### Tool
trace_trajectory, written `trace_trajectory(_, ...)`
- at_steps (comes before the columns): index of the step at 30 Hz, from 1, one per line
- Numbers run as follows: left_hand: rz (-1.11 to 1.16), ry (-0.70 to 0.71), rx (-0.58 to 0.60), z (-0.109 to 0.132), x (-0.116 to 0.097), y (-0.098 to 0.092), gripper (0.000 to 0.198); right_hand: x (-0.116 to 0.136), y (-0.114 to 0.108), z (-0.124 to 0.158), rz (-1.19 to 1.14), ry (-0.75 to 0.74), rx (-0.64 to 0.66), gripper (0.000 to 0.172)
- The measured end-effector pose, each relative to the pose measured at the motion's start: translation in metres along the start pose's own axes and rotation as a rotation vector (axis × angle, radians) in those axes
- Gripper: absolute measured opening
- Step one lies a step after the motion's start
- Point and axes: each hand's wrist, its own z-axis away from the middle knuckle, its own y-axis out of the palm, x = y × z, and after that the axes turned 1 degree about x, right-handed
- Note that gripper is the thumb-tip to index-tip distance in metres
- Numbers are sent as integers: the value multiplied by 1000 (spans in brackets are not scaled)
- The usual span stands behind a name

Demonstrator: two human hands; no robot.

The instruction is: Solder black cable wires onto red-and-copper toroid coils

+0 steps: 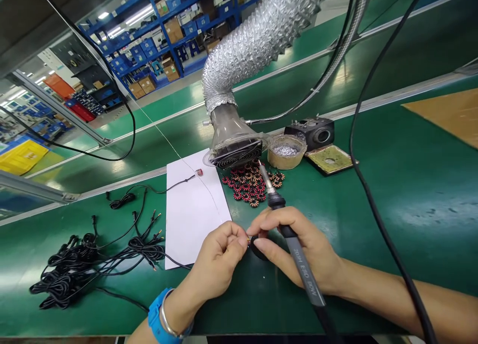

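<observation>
My right hand (309,244) holds a soldering iron (304,269) tucked across its fingers, tip pointing up and away. Between its thumb and fingertips sits a dark rounded piece (258,248), partly hidden. My left hand (224,254) is closed in a pinch against the right fingertips, on thin coloured wires (248,241); a black cable runs behind its wrist. Beyond the hands lies a pile of small red and copper wound ring coils (246,184). A white sheet (190,209) lies to the left, with one coil (199,172) joined to a cable on it.
Bundled black cables (70,264) lie at left. A fume extractor nozzle (235,145) on a foil duct (257,45) hangs over the coils. Behind are a solder-filled round pot (286,151), a black iron stand (313,132) and a sponge tray (330,160). A dark cord (369,194) hangs at right.
</observation>
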Motion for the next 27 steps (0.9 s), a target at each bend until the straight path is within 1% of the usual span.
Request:
trace_trajectory(2,-10,-18,36,0,0,-1,36,-2,-1,-1,-37,-1,40,27)
trace_trajectory(5,-24,-44,124,2,-2,-4,36,-9,0,1,-79,-9,94,25)
trace_trajectory(7,-47,-68,191,2,-4,-6,37,-13,0,3,-93,-8,122,24)
trace_trajectory(9,-97,-80,226,2,-6,-7,36,-15,-2,4,-78,-22,145,23)
trace_trajectory(11,-202,-71,194,3,-7,-7,31,-13,-4,4,-21,-62,140,24)
trace_trajectory(14,-399,-22,112,4,-7,-4,22,-4,-2,0,90,-129,121,29)
trace_trajectory(18,-555,41,84,5,-7,0,8,8,8,-3,195,-170,169,28)
trace_trajectory(20,-579,47,81,5,-8,0,7,8,9,-4,225,-192,183,24)
trace_trajectory(22,-573,51,83,6,-10,0,9,6,6,-5,229,-197,213,24)
trace_trajectory(27,-476,24,114,5,-13,-3,15,-2,-15,-15,127,-100,313,22)
